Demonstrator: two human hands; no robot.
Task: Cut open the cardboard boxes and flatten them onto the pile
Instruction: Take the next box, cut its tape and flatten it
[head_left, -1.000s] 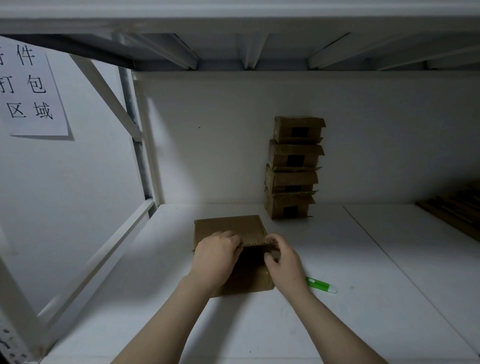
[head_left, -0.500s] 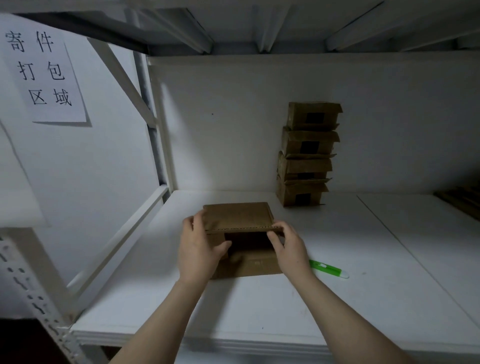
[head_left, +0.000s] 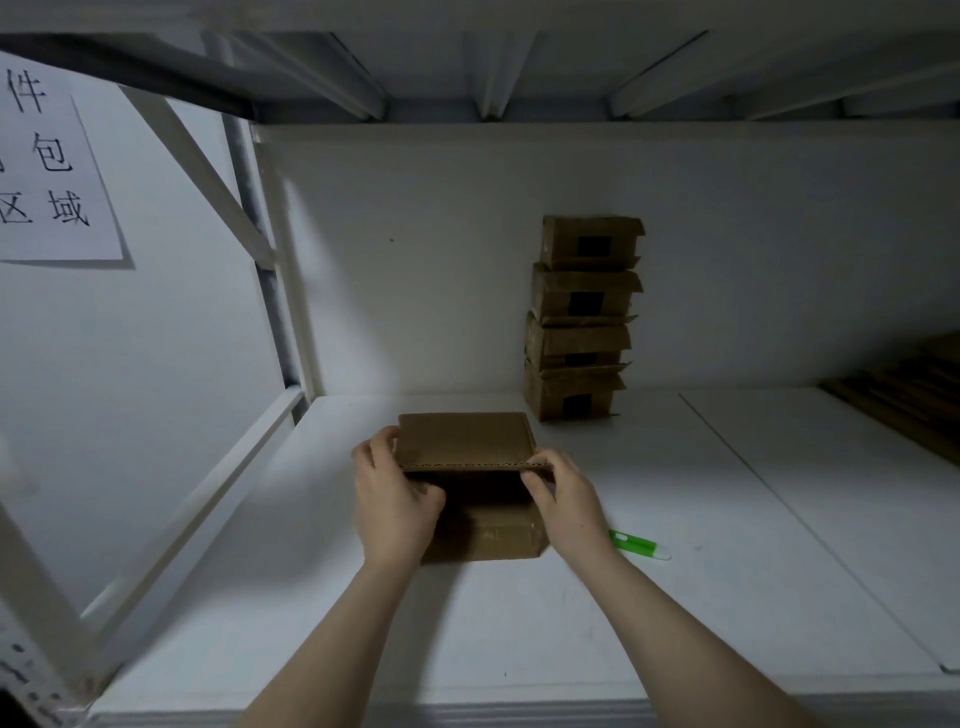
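Holding the box (head_left: 470, 488) by its lifted flap, the left hand (head_left: 395, 499) and right hand (head_left: 563, 501) pinch it tight, likely to fold it flat.

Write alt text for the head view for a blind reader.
A person's left hand and right hand grip the raised flap of an open cardboard box on a white shelf. A green cutter lies to its right; four stacked boxes stand behind.
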